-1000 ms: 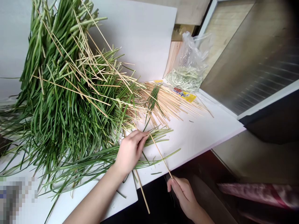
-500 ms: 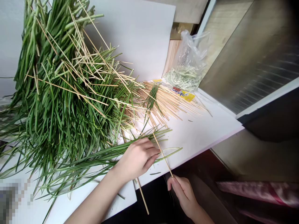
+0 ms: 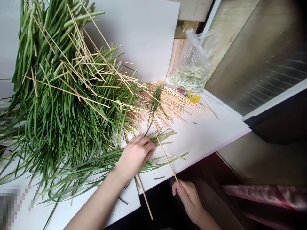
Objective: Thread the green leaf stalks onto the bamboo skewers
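Your right hand [image 3: 188,196], lower right of centre, grips the low end of a stick [image 3: 165,153]; its tip points up and left. Your left hand [image 3: 135,155], near centre, fingers curled, is over loose stems [image 3: 96,164]; can't tell if it pinches any. Hands apart. One pale stem [image 3: 181,156] crosses the stick about midway; can't tell if pierced or just behind.

For good handling, I'd say: grip the stick low and firm, tip angled away from the left fingers. Pinch stems close to the stick, not far along, or they'll likely bend or split. Light pressure; thin greens probably bruise. Watch the spare stick [image 3: 146,201] under the left wrist, jutting past the table [image 3: 206,137] edge; a bump could knock it off.

Containers: clear bag [image 3: 198,48], upper right of centre, pale green-white cut bits [image 3: 188,79] in the bottom, top crumpled, can't tell if tied. Yellow wrapper [image 3: 193,97] just below it, beside the stick pile [image 3: 170,103]. Big green heap [image 3: 69,118] fills the left, sticks scattered on top.
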Demonstrator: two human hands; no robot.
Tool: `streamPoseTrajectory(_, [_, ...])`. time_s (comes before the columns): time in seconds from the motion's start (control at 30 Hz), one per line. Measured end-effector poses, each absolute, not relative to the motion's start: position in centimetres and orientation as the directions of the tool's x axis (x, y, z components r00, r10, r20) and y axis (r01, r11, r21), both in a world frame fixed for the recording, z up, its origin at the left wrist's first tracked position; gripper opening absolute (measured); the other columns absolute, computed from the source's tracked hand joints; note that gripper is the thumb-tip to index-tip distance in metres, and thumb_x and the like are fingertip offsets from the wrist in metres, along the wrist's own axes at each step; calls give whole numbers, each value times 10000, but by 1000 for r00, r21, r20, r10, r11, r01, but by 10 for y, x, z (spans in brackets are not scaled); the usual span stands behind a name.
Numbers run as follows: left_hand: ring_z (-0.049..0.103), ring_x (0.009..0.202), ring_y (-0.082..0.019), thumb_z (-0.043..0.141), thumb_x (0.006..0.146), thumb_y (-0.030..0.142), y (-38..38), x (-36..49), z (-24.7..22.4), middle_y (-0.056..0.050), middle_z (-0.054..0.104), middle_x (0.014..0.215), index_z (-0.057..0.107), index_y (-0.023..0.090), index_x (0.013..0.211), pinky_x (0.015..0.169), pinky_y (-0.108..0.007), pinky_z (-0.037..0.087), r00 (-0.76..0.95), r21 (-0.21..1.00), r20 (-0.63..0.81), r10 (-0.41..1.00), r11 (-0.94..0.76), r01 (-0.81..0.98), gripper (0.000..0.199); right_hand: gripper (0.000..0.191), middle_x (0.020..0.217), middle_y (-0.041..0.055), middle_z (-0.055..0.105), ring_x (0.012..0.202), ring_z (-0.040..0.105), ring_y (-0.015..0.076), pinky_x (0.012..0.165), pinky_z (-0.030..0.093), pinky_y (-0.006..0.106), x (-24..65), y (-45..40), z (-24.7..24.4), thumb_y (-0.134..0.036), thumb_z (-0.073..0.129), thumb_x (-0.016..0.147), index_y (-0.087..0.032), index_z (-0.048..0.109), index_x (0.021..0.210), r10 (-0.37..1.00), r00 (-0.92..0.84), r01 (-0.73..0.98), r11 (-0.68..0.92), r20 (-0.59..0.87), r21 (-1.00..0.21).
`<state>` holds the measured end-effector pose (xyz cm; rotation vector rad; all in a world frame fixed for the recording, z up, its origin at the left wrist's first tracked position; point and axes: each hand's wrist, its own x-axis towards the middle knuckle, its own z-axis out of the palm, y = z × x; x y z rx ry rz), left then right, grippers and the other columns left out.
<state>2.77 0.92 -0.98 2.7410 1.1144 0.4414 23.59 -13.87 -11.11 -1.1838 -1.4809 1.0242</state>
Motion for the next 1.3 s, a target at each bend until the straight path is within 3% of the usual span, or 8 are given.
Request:
streamPoseTrajectory(0.17, [592,924,-264,593,960,266,10,28,-9,-76,675,946,654,185,976,822,-404,477,645,192,219,732,-681,707,103,437,542,-66,335,453,340,121,493,286,265,237,-139,-113,-311,374,1097,-213,555,711,982,-74,198,183,172,-963])
streamPoseTrajectory(0.33, [603,915,-263,629,926,223,12,26,-8,-59,687,914,651,193,915,820,-400,469,621,232,187,761,-648,725,39,440,546,-63,348,457,347,124,496,290,266,236,-139,-113,-320,371,1098,-213,554,712,982,-78,202,182,169,-962])
streamPoseTrajectory(0.57, [649,879,-215,663,921,248,14,21,-6,-16,731,893,680,207,887,807,-331,478,434,548,243,867,-492,676,56,449,587,-42,434,514,425,136,530,316,263,237,-140,-116,-326,368,1101,-212,535,700,983,-93,198,177,161,-964])
streamPoseTrajectory(0.7, [667,748,-172,664,919,308,15,22,-6,-5,744,840,705,201,881,712,-275,482,307,746,233,923,-372,552,121,472,607,-29,476,545,468,147,554,337,266,238,-140,-118,-357,348,1106,-211,523,692,981,-138,195,162,136,-967])
streamPoseTrajectory(0.8, [690,774,-168,640,930,342,14,23,-5,-20,770,907,737,199,975,709,-258,503,240,854,224,945,-309,419,178,488,615,-24,490,558,480,150,570,346,269,237,-141,-119,-382,340,1107,-208,526,691,981,-154,210,146,115,-967])
streamPoseTrajectory(1.0, [692,790,-165,654,919,362,12,23,-5,-34,783,977,779,205,974,741,-262,528,216,871,259,942,-324,369,208,497,582,-32,446,526,435,144,540,324,271,237,-141,-119,-397,348,1104,-207,531,683,987,-129,196,119,95,-973])
streamPoseTrajectory(1.3, [660,658,-149,645,921,361,12,25,-5,-40,786,903,783,192,951,639,-252,535,225,836,284,932,-356,418,221,506,573,-35,413,507,395,143,524,306,274,237,-140,-116,-408,349,1102,-207,526,672,987,-126,196,124,101,-973])
